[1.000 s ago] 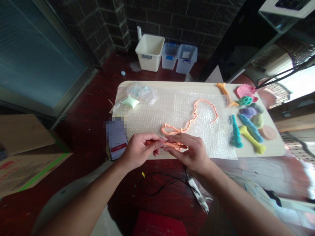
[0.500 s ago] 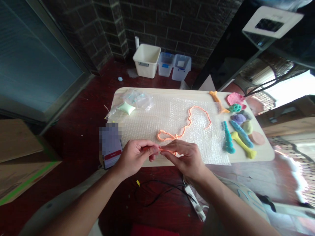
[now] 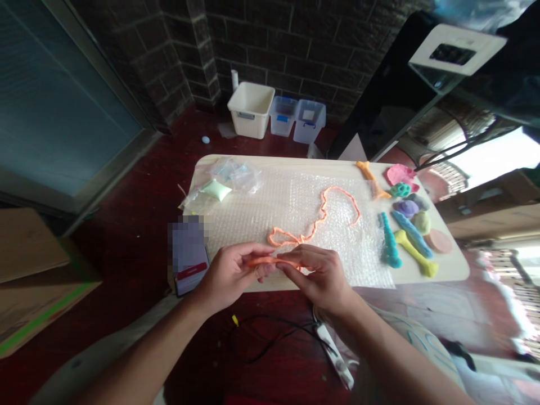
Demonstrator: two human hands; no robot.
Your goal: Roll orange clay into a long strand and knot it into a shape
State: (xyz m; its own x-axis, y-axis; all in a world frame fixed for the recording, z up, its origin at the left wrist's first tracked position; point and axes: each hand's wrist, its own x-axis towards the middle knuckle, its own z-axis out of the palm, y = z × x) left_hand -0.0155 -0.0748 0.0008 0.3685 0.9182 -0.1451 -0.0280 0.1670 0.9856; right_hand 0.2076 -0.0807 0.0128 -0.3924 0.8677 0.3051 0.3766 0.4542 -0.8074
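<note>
Orange strand (image 3: 269, 260) sits pinched in the fingers of left hand (image 3: 225, 277) and right hand (image 3: 327, 277), phone (image 3: 193, 273) text illegible.

Orange strand (image 3: 323, 212), pale green packet (image 3: 216, 190), yellow bone shape (image 3: 415, 252), dark wall (image 3: 270, 42) gridded with paler lines

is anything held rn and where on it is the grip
An orange strip, held in the fingers of the left hand and the right hand, side by side along it; whether either grip is at an end is hidden.

Bare left hand (image 3: 228, 278), bare right hand (image 3: 324, 277), bare forearms (image 3: 162, 337)
</note>
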